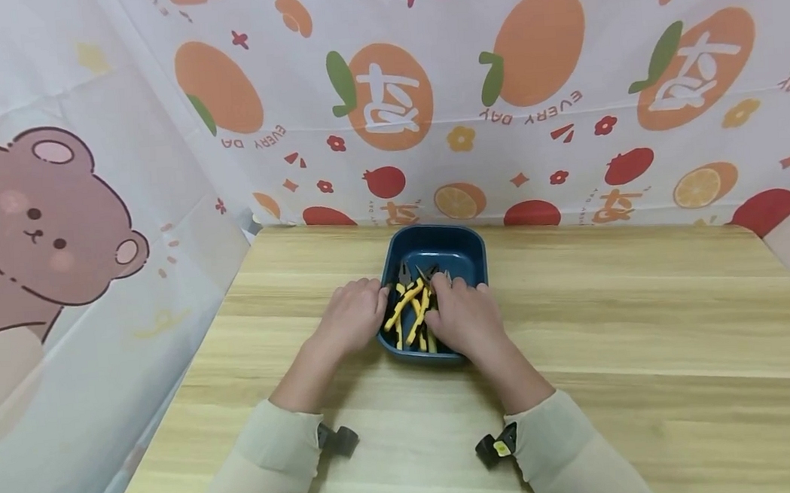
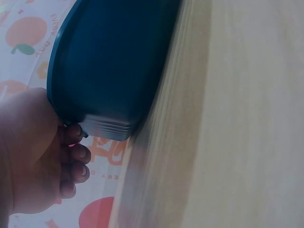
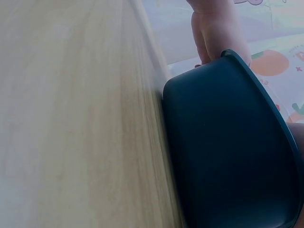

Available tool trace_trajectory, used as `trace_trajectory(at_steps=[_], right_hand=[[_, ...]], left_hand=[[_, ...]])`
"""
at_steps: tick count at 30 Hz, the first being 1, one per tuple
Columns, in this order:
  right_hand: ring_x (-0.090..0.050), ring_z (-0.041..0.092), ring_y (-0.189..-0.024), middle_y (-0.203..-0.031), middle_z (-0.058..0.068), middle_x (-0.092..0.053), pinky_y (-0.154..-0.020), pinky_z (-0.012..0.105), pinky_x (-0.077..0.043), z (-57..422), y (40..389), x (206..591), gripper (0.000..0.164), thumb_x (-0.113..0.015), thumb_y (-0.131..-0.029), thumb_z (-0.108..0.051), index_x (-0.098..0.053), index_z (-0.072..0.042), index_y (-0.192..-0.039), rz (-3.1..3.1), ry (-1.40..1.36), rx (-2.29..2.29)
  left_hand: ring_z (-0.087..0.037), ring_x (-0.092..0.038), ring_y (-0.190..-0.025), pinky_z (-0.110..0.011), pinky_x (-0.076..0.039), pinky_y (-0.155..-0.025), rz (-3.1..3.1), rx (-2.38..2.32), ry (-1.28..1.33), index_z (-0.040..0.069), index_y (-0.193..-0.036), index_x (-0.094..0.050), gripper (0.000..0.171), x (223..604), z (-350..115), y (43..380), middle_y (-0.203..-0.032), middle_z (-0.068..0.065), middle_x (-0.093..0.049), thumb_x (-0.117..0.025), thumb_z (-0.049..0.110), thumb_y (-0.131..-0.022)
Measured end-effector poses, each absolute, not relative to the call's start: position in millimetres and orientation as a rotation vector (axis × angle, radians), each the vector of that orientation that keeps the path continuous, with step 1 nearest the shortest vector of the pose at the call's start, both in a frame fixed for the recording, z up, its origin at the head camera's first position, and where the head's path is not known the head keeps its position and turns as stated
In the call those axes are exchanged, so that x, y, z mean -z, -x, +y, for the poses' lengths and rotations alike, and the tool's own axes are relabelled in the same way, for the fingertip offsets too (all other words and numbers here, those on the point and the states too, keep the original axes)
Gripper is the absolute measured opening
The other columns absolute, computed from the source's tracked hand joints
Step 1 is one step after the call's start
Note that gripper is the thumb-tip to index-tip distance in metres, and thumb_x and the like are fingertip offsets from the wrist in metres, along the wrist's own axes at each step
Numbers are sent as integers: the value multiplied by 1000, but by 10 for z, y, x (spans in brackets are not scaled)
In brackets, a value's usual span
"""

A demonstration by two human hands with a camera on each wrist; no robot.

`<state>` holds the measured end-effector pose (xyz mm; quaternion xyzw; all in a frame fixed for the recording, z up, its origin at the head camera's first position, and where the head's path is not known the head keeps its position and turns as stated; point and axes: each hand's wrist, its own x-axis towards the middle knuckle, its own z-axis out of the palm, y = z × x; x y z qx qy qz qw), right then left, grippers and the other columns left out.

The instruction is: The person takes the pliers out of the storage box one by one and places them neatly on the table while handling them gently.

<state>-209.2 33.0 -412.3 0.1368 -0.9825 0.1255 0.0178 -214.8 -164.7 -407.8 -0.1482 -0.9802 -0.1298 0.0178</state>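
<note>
A dark blue plastic basin (image 1: 442,357) sits on the table, holding several pliers (image 1: 418,317) with yellow-and-black handles in a loose, crossing pile. Their metal jaws point toward the far end. My left hand (image 1: 353,315) grips the basin's left rim; in the left wrist view its fingers (image 2: 75,171) curl beneath that rim. Over the right side reaches my right hand (image 1: 469,317), its thumb and index finger beside the yellow handles. A silvery tip shows just past its fingers. Whether it holds any pliers is hidden by the hand itself.
Light wood tabletop (image 1: 644,322) surrounds the basin. Behind stands a white curtain (image 1: 472,174) printed with fruit, and another with a bear (image 1: 47,215) hangs on the left. Small black devices are strapped to both sleeves (image 1: 288,441).
</note>
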Motion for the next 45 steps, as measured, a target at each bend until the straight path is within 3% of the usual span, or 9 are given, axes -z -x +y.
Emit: trace_trajectory(at_steps=[3,9,20,33,45], right_hand=[[-53,19,-79,-101,6,-65,-63,33,-32,331,2090,4124,35,-55,-91,-32,-54,-17,-121,-3038,-434,-448],[-56,18,-86,-115,7,-66,-66,32,-34,320,2088,4146,47,-53,-91,-31,-53,-19,-136,-3034,-447,-520],[-59,23,-98,-117,8,-64,-72,34,-38,346,2081,4111,43,-56,-93,-37,-61,-22,-133,-3030,-468,-414],[-63,25,-100,-119,7,-68,-73,36,-38,343,2086,4093,48,-51,-97,-44,-58,-18,-137,-3087,-461,-347],[-57,22,-85,-108,4,-69,-69,34,-33,386,2095,4113,53,-62,-85,-46,-56,-22,-133,-3047,-508,-395]], left_hand=[[-25,-52,-76,-42,-42,-73,-3045,406,459,10,-80,-54,35,4081,-1653,2146,-75,-5,-53,-37,27,-106],[-26,-53,-78,-43,-42,-75,-3061,427,434,11,-80,-53,36,4106,-1678,2123,-76,-5,-53,-35,28,-106],[-25,-52,-78,-42,-42,-76,-3048,451,448,11,-81,-53,36,4079,-1664,2144,-77,-5,-53,-34,30,-106],[-25,-52,-78,-43,-42,-77,-3070,479,434,12,-81,-53,37,4074,-1656,2168,-77,-5,-54,-34,30,-106],[-25,-51,-78,-42,-40,-77,-3073,511,452,12,-82,-53,37,4071,-1657,2184,-76,-5,-53,-33,32,-106]])
